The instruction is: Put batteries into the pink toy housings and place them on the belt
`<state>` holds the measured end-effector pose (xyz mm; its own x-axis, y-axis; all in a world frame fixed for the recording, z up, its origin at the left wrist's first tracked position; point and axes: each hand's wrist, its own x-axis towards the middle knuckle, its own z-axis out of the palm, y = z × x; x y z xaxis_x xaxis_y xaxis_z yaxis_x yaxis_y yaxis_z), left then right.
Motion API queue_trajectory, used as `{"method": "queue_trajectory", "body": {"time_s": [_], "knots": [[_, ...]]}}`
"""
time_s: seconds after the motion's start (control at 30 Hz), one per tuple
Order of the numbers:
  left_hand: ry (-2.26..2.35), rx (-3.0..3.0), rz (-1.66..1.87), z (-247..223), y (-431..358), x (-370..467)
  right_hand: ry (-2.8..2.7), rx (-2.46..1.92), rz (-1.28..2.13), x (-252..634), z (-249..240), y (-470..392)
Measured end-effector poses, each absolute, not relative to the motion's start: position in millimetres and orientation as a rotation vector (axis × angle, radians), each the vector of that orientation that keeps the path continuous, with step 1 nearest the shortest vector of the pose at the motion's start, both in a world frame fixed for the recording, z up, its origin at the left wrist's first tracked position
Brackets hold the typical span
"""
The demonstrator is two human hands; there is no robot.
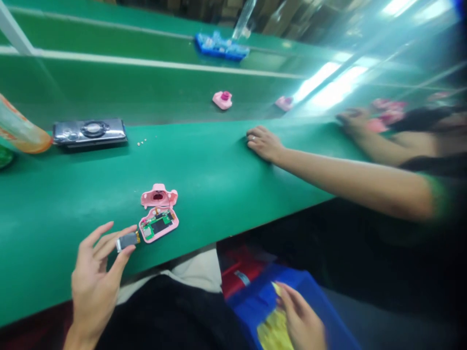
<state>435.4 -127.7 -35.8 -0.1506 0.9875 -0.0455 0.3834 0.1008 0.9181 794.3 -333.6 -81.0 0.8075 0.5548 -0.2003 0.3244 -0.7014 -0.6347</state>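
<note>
Head view: left hand (95,277) fingers pinching battery (127,240).

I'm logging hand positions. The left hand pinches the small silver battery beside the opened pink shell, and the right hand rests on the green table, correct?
Not quite. In the head view the right hand reaches into the blue bin below the table edge. The left hand does pinch the small silver battery beside the opened pink shell.

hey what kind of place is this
Probably a toy or small-electronics assembly line: a long green workbench, an opened pink casing showing its circuit board, more pink units on the belt, a co-worker's arm alongside.
</note>
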Motion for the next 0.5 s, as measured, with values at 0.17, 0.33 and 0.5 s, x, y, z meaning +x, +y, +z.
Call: {"method": "queue_trajectory", "body": {"time_s": [0.17,0.33,0.5], "knots": [[1.562,1.752,1.154,-28,-112,436,-0.926,-2.565,-0.196,814,-124,-424],[1.122,2.177,1.147,-30,-98,442,-0.965,-2.527,-0.505,826,-87,-381],[1.100,2.096,1.088,-33,-95,451,-1.555,-1.884,0.215,770,-9,-226]]}}
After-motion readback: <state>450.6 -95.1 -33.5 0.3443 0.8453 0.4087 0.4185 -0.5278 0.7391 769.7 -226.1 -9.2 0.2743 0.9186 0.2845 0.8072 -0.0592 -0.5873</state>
